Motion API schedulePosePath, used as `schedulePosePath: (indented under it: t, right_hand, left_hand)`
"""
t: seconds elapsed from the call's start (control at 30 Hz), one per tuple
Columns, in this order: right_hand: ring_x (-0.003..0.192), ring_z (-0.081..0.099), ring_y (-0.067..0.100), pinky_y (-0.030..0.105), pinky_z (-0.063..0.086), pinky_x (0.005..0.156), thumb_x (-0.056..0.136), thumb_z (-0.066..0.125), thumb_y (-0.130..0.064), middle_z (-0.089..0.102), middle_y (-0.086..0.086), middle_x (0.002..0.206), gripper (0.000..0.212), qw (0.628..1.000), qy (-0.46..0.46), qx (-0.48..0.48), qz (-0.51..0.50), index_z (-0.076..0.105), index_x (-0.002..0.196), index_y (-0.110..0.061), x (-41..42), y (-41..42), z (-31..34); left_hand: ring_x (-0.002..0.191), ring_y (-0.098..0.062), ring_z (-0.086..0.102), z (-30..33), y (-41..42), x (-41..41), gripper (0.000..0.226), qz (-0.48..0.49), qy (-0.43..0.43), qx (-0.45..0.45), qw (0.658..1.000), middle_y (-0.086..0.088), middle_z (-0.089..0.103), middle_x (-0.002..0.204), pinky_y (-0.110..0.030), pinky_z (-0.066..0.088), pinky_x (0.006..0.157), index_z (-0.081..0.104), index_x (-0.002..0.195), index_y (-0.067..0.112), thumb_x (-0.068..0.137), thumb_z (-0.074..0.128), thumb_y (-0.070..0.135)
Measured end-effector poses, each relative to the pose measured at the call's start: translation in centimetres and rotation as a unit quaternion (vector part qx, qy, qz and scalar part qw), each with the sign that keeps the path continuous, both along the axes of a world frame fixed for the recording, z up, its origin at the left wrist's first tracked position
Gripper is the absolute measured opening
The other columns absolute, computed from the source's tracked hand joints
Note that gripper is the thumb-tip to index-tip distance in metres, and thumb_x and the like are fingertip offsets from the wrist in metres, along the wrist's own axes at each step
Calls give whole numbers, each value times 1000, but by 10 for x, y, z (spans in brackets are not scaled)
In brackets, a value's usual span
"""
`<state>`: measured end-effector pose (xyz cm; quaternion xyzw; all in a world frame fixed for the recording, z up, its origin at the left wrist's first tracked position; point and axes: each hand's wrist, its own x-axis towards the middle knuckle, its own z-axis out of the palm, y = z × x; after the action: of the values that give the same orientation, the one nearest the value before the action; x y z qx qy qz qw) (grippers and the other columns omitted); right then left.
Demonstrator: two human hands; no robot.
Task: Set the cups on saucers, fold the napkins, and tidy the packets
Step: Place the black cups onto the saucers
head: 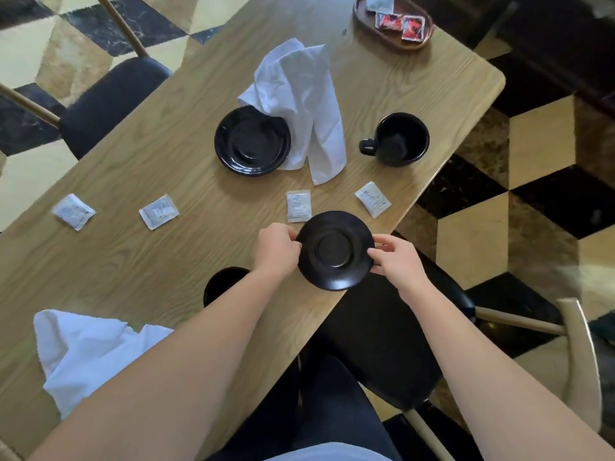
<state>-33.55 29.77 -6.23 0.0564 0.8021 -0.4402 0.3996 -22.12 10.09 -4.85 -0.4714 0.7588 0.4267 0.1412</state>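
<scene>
— Right, both hands on it: the round black glossy saucer (335, 250) sits at the near edge of the pale wooden worktop (133, 261), its rim hanging slightly past that edge. Left hand (275, 248) pinches the left rim, right hand (394, 257) the right rim, fingers (382, 242) curled closed on the rim on both sides.

— Is it lifted or resting?

— Can't tell from this angle. What matters is where a cup lies. The black ceramic mug (396, 139) stands beyond the saucer and off to the right, well apart, handle pointing left. So the right hand is the nearer one for that reach.

— And the other cup?

— A second black cup (223, 282) peeks out under the left forearm, just beside the saucer's left side, mostly hidden. My call: that one is closer, and it's the left hand's job.

— Rest of the job?

— Not started, I'd judge. A second black saucer (252, 141) further back has a crumpled white cloth napkin (299, 101) draped on its right edge, another white napkin (86, 351) is bunched near left, and white sachet packets (298, 206) lie scattered, one just beyond the held saucer.
</scene>
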Motion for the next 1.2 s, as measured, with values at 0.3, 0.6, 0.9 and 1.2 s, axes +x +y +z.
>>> schedulePosePath:
  t: [0.3, 0.6, 0.9, 1.2]
  right_hand:
    - [101, 65, 9, 21, 55, 70, 97, 63, -11, 68, -5, 111, 35, 1000, -5, -11, -6, 65, 130, -20, -2, -1, -13]
    - [101, 67, 11, 22, 57, 71, 96, 64, -11, 69, -4, 109, 32, 1000, -17, -7, 24, 66, 125, -25, -7, -1, -15]
    - [100, 69, 14, 24, 60, 71, 95, 65, -10, 71, 1, 111, 34, 995, -11, 8, 103, 66, 128, -19, -4, -5, -18]
    - [101, 68, 15, 37, 55, 94, 86, 73, -34, 73, -5, 107, 33, 962, 132, 94, 219, 74, 114, -17, -59, -73, 13]
  left_hand:
    - [89, -23, 68, -7, -3, -5, 12, 30, 2, -16, 999, -5, 74, 93, -36, 57, 81, 79, 90, 12, 92, 67, 11]
    - [88, -21, 67, -8, -5, -5, 10, 14, -13, -18, 1000, -5, 73, 96, -35, 56, 78, 78, 92, 10, 93, 68, 9]
    - [89, -29, 71, -4, -17, 2, 12, -40, -68, -28, 996, -13, 73, 96, -40, 59, 75, 75, 95, -2, 90, 66, 5]
    - [60, -25, 65, -15, -58, 0, 22, 239, 24, 96, 966, -15, 69, 72, -35, 58, 64, 67, 80, 5, 89, 76, 23]
